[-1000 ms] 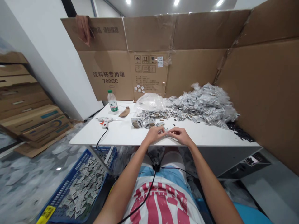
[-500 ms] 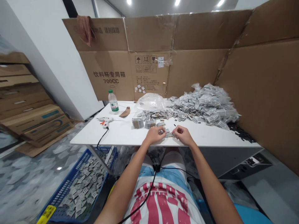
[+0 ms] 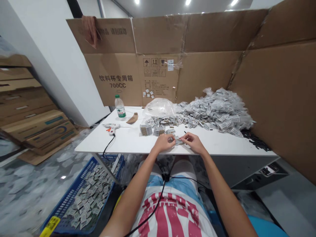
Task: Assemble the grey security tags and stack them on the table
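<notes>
My left hand [image 3: 163,143] and my right hand [image 3: 194,142] meet at the near edge of the white table [image 3: 128,140]. Both pinch a small grey-and-white packet [image 3: 179,142] held between them, fingers curled. Just beyond my hands lie neat stacks of similar packets [image 3: 150,130]. A large loose heap of bagged packets [image 3: 217,113] covers the far right of the table. A crumpled clear plastic bag [image 3: 159,107] sits behind the stacks.
A white glue gun [image 3: 111,127] with a black cord lies at the table's left, near a water bottle [image 3: 119,107] and a brown scrap [image 3: 132,118]. Cardboard walls [image 3: 202,65] enclose the back and right. A blue crate [image 3: 86,194] of packets stands on the floor at left.
My hands have stayed together over the small packet at the table's near edge; the fingers shifted slightly on it. Nothing else moved.
</notes>
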Available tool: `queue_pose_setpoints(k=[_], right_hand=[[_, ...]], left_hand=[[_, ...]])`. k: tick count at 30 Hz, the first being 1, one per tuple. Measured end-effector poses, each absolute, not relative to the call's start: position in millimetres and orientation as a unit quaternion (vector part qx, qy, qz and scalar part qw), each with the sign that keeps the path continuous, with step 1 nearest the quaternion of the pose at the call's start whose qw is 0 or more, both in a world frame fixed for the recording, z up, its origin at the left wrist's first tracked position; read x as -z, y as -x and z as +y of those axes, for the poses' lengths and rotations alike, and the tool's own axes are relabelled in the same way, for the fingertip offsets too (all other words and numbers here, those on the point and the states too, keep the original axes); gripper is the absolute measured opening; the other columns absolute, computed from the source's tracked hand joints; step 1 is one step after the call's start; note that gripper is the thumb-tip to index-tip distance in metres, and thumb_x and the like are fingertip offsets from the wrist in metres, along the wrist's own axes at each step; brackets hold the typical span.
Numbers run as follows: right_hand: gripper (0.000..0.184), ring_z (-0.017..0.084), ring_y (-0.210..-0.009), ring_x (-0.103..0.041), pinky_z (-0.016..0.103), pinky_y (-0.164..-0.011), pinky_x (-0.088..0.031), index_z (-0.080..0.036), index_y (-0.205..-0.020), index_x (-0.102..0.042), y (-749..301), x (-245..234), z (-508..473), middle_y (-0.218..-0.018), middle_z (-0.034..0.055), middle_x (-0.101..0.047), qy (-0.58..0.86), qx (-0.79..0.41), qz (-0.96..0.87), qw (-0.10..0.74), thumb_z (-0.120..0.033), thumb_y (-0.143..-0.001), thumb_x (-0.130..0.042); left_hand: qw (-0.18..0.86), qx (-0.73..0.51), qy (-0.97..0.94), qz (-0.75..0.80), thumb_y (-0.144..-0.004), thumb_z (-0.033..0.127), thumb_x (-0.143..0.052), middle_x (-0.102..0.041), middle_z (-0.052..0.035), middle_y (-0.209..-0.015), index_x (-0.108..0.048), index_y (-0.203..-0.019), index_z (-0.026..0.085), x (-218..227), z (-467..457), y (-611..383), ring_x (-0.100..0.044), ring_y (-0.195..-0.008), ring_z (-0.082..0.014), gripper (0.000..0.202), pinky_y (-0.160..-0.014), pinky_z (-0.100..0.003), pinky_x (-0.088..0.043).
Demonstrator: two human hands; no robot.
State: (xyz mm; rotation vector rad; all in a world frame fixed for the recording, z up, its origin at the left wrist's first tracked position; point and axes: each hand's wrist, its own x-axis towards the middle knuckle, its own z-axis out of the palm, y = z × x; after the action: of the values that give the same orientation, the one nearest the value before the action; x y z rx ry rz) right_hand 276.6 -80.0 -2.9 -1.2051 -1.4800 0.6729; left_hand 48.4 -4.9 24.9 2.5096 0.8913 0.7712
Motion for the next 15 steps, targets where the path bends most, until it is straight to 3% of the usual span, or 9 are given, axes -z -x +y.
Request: queue_pose_setpoints(k=[8,15], right_hand=[[0.039,0.026,-0.089,-0.074,0.037,-0.077,-0.058,-0.025,-0.093,-0.069,-277.0,5.2,-78.4,-0.103,0.008,-0.08,0.511,-0.283,-0.629,0.513,-0.062,-0.088,-0.077],[0.038,0.026,-0.086,-0.071,0.037,-0.074,-0.057,-0.025,-0.096,-0.073,-278.6,7.1,-76.7,-0.097,0.0076,-0.079,0.515,-0.272,-0.637,0.505,-0.061,-0.087,-0.078]], left_hand=[[0.178,-0.266,-0.891,0.322,-0.094,0.038,-0.065,-0.076,-0.0038,-0.079,-0.082,-0.095,0.025,-23.1,-3.9,-49.0,-0.069,-0.076,-0.0223,0.022,-0.073,-0.03,-0.047],[0.18,-0.275,-0.89,0.316,-0.094,0.038,-0.065,-0.075,-0.0034,-0.077,-0.082,-0.094,0.024,-23.4,-3.7,-48.5,-0.068,-0.073,-0.0216,0.021,-0.072,-0.03,-0.045]])
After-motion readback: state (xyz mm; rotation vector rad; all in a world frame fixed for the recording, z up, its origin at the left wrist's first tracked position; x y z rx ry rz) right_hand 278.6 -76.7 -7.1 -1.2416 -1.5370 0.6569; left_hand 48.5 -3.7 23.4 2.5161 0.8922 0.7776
